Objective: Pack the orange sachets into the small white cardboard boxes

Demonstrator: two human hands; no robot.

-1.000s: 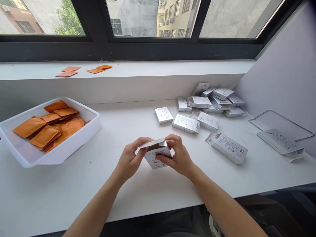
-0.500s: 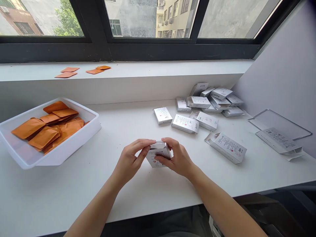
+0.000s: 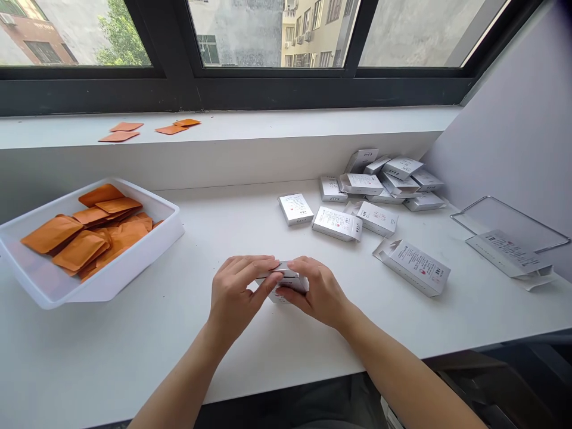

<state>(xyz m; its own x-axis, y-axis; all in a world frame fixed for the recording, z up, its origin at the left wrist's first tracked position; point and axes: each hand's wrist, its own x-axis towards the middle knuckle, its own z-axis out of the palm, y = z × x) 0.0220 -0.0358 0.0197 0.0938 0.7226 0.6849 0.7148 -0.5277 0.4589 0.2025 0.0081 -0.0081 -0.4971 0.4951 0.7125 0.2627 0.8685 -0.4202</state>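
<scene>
A small white printed carton (image 3: 292,282) stands upright on the table in front of me, its top end facing up. My left hand (image 3: 243,289) grips its left side and upper edge, with the thumb across the near top edge. On the right side, my right hand (image 3: 315,289) is closed on the same carton, thumb on the near face and fingers at the top. Both hands hide much of the carton, so whether its flap is fully closed cannot be made out.
A white plastic tub (image 3: 147,253) of orange sachets (image 3: 80,250) sits at left. Several white cartons (image 3: 337,223) lie at right, some with open flaps, near a wire frame (image 3: 513,208). More orange sachets (image 3: 172,128) rest on the windowsill (image 3: 268,125).
My left hand has moved further over the carton, its thumb now across the top edge. The right fingers have lowered slightly, and less of the carton's near face shows.
</scene>
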